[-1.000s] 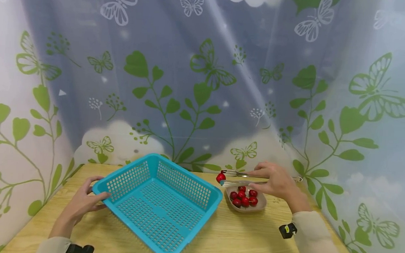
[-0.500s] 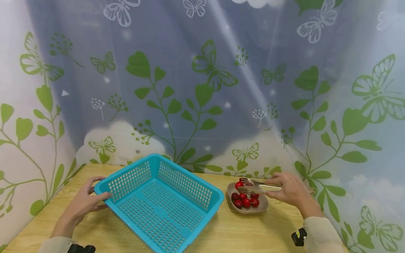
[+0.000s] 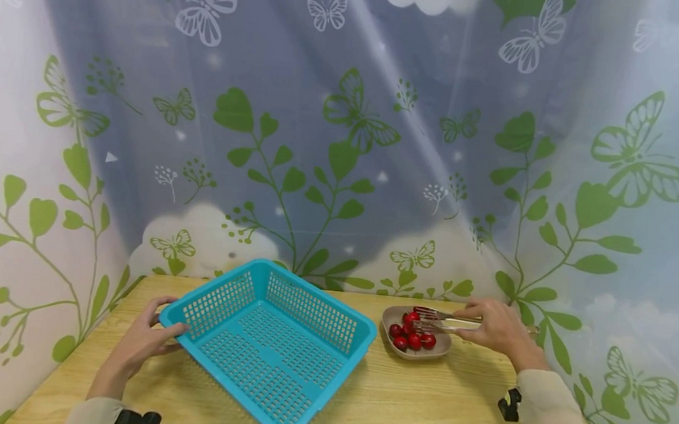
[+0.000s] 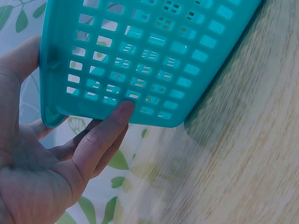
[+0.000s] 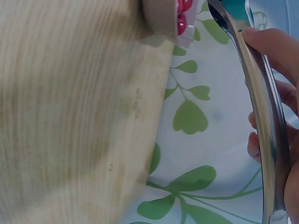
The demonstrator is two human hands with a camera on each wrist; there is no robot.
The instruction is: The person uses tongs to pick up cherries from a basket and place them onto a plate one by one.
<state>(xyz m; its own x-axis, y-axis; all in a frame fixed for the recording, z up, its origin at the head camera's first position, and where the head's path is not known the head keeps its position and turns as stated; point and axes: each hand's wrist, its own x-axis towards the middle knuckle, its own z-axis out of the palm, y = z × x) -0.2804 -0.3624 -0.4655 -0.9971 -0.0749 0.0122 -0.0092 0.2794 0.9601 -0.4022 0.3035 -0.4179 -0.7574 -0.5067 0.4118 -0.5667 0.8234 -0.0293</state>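
My left hand (image 3: 140, 341) grips the left corner of a turquoise plastic basket (image 3: 273, 357), thumb over the rim and other fingers below it. The left wrist view shows fingers against the perforated basket wall (image 4: 154, 70). In my right hand (image 3: 497, 325) are metal tongs (image 3: 447, 316) with fork-like ends, held along their arms. Those ends reach down over a small beige dish (image 3: 441, 346) of several red cherries (image 3: 414, 341). Whether a cherry sits between them cannot be told. In the right wrist view, fingers and thumb hold the tongs (image 5: 261, 102); their tips are out of frame.
A light wooden table (image 3: 397, 406) carries everything. Behind and at both sides hangs a curtain (image 3: 295, 169) printed with leaves and butterflies. The basket's right corner stands close to the dish's left side.
The tongs, with a cherry at their ends, moved right from the gap beside the basket, back over the dish, then lowered among the cherries. My left hand and the basket stayed put.
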